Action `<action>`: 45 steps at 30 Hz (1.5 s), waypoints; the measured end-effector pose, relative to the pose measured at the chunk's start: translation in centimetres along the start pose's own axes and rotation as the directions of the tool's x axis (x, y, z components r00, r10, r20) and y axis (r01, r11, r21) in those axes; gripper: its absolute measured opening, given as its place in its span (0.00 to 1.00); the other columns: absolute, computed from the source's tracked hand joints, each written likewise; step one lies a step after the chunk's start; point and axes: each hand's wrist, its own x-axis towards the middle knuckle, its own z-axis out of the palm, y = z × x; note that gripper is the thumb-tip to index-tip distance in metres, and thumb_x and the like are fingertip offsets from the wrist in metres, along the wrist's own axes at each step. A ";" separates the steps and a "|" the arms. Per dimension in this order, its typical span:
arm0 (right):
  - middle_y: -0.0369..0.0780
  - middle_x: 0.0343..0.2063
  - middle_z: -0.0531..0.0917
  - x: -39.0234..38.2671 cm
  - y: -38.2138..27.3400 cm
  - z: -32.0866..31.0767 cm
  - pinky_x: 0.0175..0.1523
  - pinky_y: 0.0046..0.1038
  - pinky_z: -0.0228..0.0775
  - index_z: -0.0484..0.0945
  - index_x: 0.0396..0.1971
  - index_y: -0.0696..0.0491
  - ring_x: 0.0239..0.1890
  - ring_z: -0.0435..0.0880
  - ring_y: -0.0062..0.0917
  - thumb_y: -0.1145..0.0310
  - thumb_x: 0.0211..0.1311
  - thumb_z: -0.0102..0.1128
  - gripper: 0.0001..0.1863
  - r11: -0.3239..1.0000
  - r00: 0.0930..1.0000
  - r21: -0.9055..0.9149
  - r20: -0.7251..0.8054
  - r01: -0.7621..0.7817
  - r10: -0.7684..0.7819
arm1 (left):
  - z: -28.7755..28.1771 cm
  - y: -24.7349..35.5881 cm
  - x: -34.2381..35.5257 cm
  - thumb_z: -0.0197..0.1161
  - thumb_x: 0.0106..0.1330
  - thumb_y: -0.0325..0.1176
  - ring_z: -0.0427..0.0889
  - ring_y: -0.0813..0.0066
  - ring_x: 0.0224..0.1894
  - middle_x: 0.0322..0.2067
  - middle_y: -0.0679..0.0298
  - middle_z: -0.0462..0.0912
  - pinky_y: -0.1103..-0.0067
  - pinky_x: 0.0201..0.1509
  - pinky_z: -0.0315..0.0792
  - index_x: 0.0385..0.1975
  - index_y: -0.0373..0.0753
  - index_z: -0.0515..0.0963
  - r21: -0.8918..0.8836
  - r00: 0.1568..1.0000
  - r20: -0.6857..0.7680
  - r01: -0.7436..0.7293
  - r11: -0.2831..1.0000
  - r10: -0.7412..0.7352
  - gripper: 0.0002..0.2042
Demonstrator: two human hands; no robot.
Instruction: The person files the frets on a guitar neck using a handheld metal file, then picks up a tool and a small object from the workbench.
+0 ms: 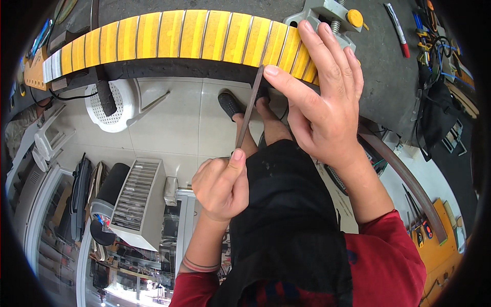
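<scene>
A guitar neck lies across the bench edge, its fingerboard covered in yellow tape between the metal frets. At the far left its headstock shows pale wood. My left hand is closed round the lower end of a slim dark file. The file slants up, and its tip meets the near edge of the fingerboard at a fret end. Over the right end of the neck, my right hand lies with fingers stretched out. One of its fingertips rests right beside the file's tip.
Behind the neck's right end stands a metal clamp or vise with a yellow knob. A marker and cluttered tools lie to the right. Below are a white stool, a slatted white box and a dark curved strip.
</scene>
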 end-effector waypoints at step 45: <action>0.52 0.77 0.72 0.4 -0.8 -0.1 0.82 0.54 0.49 0.86 0.64 0.32 0.81 0.68 0.51 0.79 0.57 0.67 0.35 0.998 0.999 -0.060 0.032 -0.006 0.008 | 1.4 -0.5 3.3 0.70 0.70 0.15 0.91 0.72 0.42 0.46 0.47 0.92 0.78 0.49 0.83 0.57 0.25 0.83 -0.502 0.940 0.098 0.330 0.799 -0.327 0.16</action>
